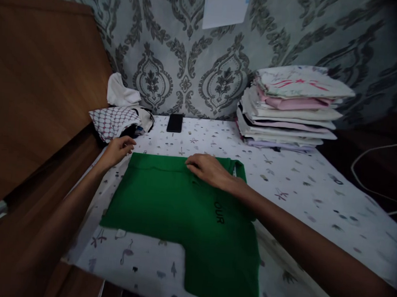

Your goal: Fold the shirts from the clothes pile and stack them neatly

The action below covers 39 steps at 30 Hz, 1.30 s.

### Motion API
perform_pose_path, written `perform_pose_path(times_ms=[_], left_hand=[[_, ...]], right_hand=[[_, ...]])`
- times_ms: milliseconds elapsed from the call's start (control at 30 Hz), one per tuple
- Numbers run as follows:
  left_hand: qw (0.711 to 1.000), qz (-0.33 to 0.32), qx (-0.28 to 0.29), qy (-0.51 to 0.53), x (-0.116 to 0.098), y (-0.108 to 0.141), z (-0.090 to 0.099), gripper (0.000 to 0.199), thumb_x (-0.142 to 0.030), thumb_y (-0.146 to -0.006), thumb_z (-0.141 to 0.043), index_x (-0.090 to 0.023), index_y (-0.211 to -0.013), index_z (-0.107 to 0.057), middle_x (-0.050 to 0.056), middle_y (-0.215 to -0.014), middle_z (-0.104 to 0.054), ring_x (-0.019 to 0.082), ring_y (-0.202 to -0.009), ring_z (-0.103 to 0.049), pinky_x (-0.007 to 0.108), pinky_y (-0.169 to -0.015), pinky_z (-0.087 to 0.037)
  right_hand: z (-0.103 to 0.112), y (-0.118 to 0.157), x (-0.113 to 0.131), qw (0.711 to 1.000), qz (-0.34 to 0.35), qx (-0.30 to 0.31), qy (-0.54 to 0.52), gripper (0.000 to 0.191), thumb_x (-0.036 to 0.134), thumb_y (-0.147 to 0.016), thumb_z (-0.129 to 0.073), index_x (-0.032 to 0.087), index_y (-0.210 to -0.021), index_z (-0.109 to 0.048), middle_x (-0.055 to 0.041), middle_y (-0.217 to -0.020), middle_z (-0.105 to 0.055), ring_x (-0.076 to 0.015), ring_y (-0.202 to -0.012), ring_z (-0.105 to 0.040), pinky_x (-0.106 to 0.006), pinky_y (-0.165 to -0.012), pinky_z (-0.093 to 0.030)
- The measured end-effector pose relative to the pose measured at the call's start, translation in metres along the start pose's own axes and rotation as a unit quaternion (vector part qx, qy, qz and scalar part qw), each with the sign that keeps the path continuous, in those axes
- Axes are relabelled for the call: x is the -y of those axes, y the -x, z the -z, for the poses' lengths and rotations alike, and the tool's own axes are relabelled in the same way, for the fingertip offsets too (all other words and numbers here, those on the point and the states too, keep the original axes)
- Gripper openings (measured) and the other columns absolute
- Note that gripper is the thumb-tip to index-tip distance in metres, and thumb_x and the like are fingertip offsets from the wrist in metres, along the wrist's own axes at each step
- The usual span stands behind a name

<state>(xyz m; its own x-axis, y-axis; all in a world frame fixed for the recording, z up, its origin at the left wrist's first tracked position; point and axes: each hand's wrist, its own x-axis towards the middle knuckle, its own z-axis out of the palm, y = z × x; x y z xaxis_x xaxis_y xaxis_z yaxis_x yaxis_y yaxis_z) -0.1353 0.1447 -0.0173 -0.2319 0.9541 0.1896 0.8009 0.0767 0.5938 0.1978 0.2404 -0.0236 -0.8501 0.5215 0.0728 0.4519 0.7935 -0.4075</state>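
A green T-shirt (156,195) with dark lettering lies partly folded on a patterned white bedsheet, its lower right part hanging toward me. My right hand (207,169) is on the shirt near its far edge, fingers curled together on the cloth, which is slightly rumpled beneath them; the fingertips are partly hidden. Just beyond the shirt's far left corner, my left hand (118,151) hovers apart from the cloth, its fingers loosely bent with nothing in them.
A tall stack of folded clothes (290,113) stands at the back right. By the wall lies a black phone (175,123). Crumpled cloths (119,111) are heaped at the back left beside a brown wooden panel (42,78). A white cable (367,153) loops at the far right.
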Motion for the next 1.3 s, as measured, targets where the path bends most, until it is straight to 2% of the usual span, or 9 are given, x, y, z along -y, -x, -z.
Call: perform_pose_path(times_ms=[200,400,567,667,800,900,1000,1167,1300], left_hand=[[0.972,-0.103,0.143,-0.155,0.001,0.026,-0.008,0.026,-0.023,-0.071,-0.053,-0.021,-0.096,-0.062,0.006,-0.099,-0.064,0.025,-0.093,-0.06,0.036,-0.081,-0.049],[0.952,-0.113,0.091,-0.268,0.003,0.041,-0.007,0.03,-0.011,-0.077,-0.043,-0.02,-0.098,-0.062,0.01,-0.103,-0.064,0.028,-0.103,-0.059,0.04,-0.088,-0.047],[0.927,-0.134,0.144,-0.319,0.006,0.043,0.005,0.034,-0.009,-0.074,-0.044,-0.021,-0.097,-0.066,0.01,-0.102,-0.068,0.029,-0.101,-0.061,0.041,-0.088,-0.048],[0.941,-0.122,0.105,-0.297,-0.006,0.039,0.006,0.037,-0.012,-0.078,-0.043,-0.02,-0.102,-0.069,0.01,-0.107,-0.071,0.03,-0.105,-0.063,0.043,-0.092,-0.049],[0.974,-0.099,0.076,-0.189,-0.035,0.027,-0.024,0.045,-0.026,-0.094,-0.034,-0.017,-0.127,-0.062,0.011,-0.128,-0.068,0.027,-0.117,-0.062,0.042,-0.103,-0.047],[0.965,-0.126,0.142,-0.179,-0.044,0.022,-0.062,0.058,-0.045,-0.101,-0.029,-0.017,-0.149,-0.044,0.011,-0.156,-0.047,0.028,-0.142,-0.044,0.046,-0.116,-0.035],[0.944,-0.15,0.184,-0.229,-0.032,0.022,-0.086,0.067,-0.057,-0.101,-0.026,-0.021,-0.157,-0.03,0.01,-0.166,-0.027,0.03,-0.153,-0.024,0.053,-0.123,-0.021],[0.939,-0.17,0.163,-0.251,-0.01,0.026,-0.084,0.071,-0.061,-0.101,-0.026,-0.02,-0.159,-0.025,0.013,-0.166,-0.026,0.031,-0.154,-0.021,0.056,-0.122,-0.019],[0.942,-0.182,0.151,-0.238,-0.009,0.028,-0.079,0.068,-0.058,-0.101,-0.03,-0.02,-0.157,-0.03,0.014,-0.164,-0.03,0.031,-0.152,-0.026,0.057,-0.121,-0.023]], right_hand=[[-0.025,-0.015,0.004,0.993,0.027,0.02,0.109,0.014,0.019,-0.088,-0.064,0.018,-0.101,-0.061,-0.0134,-0.108,-0.065,-0.0263,-0.094,-0.059,-0.031,-0.061,-0.035],[-0.027,-0.012,0.002,0.994,0.023,0.023,0.102,0.01,0.016,-0.09,-0.059,0.02,-0.099,-0.058,-0.0106,-0.104,-0.062,-0.0226,-0.087,-0.056,-0.03,-0.059,-0.03],[-0.021,-0.009,0.004,0.996,0.019,0.031,0.078,0.007,0.018,-0.092,-0.058,0.019,-0.098,-0.061,-0.0113,-0.106,-0.064,-0.0225,-0.087,-0.057,-0.03,-0.058,-0.031],[-0.014,-0.01,0.008,0.999,-0.013,0.001,0.032,0.017,0.023,-0.098,-0.048,0.019,-0.094,-0.065,-0.0094,-0.099,-0.069,-0.021,-0.082,-0.06,-0.031,-0.062,-0.037],[-0.018,-0.016,0.013,0.991,-0.092,-0.081,0.057,0.032,0.022,-0.1,-0.037,0.016,-0.106,-0.068,-0.013,-0.108,-0.07,-0.0274,-0.1,-0.062,-0.039,-0.083,-0.046],[-0.035,-0.016,0.01,0.986,-0.127,-0.066,0.083,0.042,0.027,-0.1,-0.036,0.013,-0.133,-0.059,-0.0182,-0.139,-0.057,-0.0338,-0.13,-0.049,-0.048,-0.106,-0.039],[-0.05,-0.01,0.002,0.987,-0.146,-0.022,0.068,0.057,0.044,-0.101,-0.036,0.018,-0.152,-0.041,-0.0165,-0.159,-0.037,-0.0347,-0.148,-0.029,-0.054,-0.119,-0.025],[-0.047,0.006,-0.003,0.991,-0.117,-0.04,0.054,0.082,0.057,-0.091,-0.054,0.021,-0.158,-0.022,-0.0174,-0.164,-0.027,-0.0374,-0.15,-0.022,-0.056,-0.116,-0.027],[-0.034,0.026,0.006,0.986,-0.101,-0.078,0.106,0.057,0.032,-0.085,-0.064,0.017,-0.136,-0.043,-0.0198,-0.14,-0.05,-0.037,-0.125,-0.048,-0.05,-0.097,-0.043]])
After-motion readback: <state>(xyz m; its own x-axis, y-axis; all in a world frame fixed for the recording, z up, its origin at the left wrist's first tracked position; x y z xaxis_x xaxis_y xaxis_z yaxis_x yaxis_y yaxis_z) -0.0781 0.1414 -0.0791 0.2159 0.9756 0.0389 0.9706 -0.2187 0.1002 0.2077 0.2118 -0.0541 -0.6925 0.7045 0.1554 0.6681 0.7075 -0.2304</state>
